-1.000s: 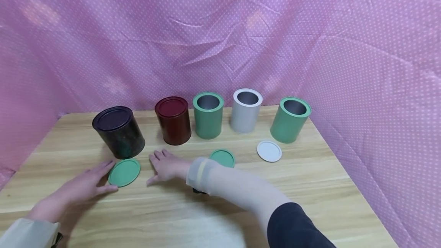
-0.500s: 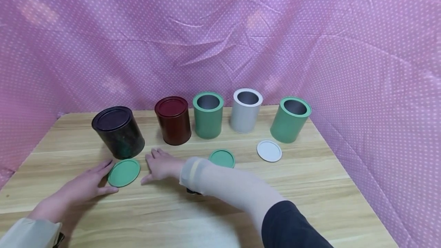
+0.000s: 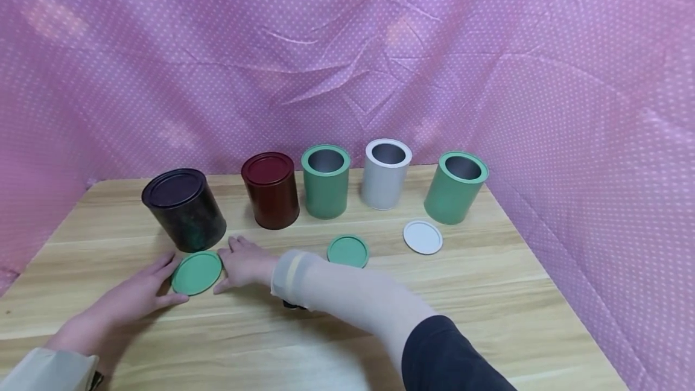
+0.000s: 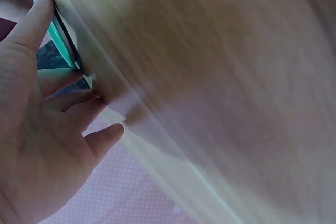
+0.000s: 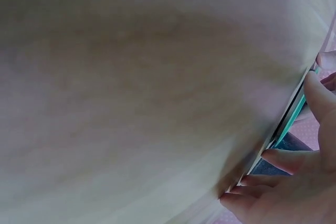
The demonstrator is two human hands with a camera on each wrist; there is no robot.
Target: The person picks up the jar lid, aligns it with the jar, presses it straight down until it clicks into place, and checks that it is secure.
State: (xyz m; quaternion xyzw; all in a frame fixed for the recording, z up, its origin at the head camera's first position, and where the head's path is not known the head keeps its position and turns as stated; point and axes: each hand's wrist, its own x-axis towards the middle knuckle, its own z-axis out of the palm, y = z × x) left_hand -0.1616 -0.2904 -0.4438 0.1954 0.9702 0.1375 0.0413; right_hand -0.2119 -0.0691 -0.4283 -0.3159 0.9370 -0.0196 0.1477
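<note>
A round green lid (image 3: 196,273) lies flat on the wooden table in front of the black can (image 3: 183,210). At its left edge rests my left hand (image 3: 133,294), thumb and forefinger spread along the rim. Across from it, my right hand (image 3: 245,264) has its fingertips right at the lid's right edge, fingers extended low over the wood. The left wrist view shows the left thumb against the rim of the green lid (image 4: 60,40). In the right wrist view, the green lid (image 5: 290,121) stands edge-on beside the right thumb and forefinger.
Behind stand a dark red can (image 3: 271,192) with its lid on, plus two open green cans (image 3: 327,192) (image 3: 453,198) and an open white can (image 3: 384,183). Another green lid (image 3: 348,251) and a white lid (image 3: 423,238) lie on the table (image 3: 488,306). Pink dotted cloth (image 3: 347,47) hangs around.
My right hand has slid left across the table, from a gap beside the green lid to the lid's right edge. My left hand has stayed nearly in place.
</note>
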